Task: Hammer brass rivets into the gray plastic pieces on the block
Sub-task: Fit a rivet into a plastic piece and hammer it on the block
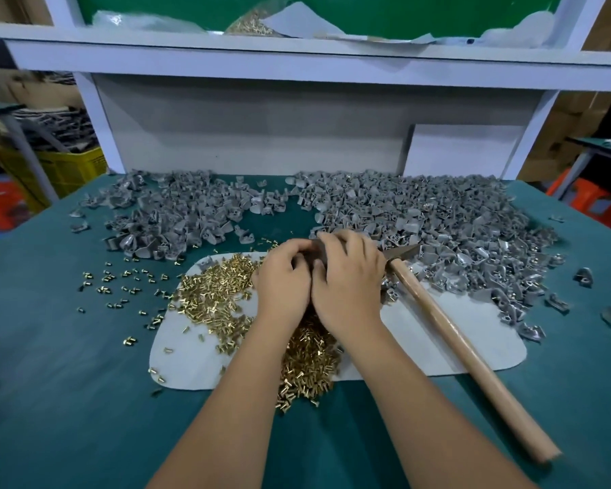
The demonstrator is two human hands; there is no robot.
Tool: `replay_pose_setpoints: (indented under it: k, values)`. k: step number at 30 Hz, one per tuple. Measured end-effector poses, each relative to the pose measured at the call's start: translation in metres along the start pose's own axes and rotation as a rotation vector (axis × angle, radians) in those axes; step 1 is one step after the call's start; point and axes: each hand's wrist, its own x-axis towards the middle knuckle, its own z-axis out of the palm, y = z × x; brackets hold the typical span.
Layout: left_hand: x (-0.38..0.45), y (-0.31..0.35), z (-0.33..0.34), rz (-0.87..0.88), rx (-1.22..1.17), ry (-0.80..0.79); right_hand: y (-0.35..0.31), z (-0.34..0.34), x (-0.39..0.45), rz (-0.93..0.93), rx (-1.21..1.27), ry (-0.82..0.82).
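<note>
My left hand (284,280) and my right hand (348,277) are side by side over a dark block (314,257), which they mostly hide. Their fingers curl down onto it; what they pinch is hidden. A heap of brass rivets (216,294) lies on a pale mat (448,333) to the left of and below my hands. Gray plastic pieces lie in a left pile (170,217) and a larger right pile (438,220). A hammer with a wooden handle (466,354) lies on the mat to the right, its head beside my right hand.
The table has a green cover (67,400). Loose rivets (120,280) are scattered left of the mat. A white shelf frame (297,65) rises at the table's back edge. A yellow crate (71,167) and orange bins stand beyond the table's sides.
</note>
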Motion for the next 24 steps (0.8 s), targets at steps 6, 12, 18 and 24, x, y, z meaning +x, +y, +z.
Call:
replay_pose_setpoints:
  k: [6, 12, 18, 24]
  values:
    - [0.005, -0.001, -0.013, -0.068, -0.189, 0.093, -0.008, -0.002, -0.008, -0.163, 0.003, 0.046]
    - [0.048, -0.007, -0.027, -0.032, 0.030, 0.123, -0.012, 0.001, -0.007, -0.275, 0.043, 0.116]
    - [0.143, -0.021, -0.011, 0.068, 0.626, -0.110, -0.029, -0.003, 0.028, -0.192, 0.184, 0.120]
    - [0.221, -0.053, 0.024, 0.136, 0.867, -0.247, -0.013, 0.009, 0.042, -0.155, 0.180, 0.108]
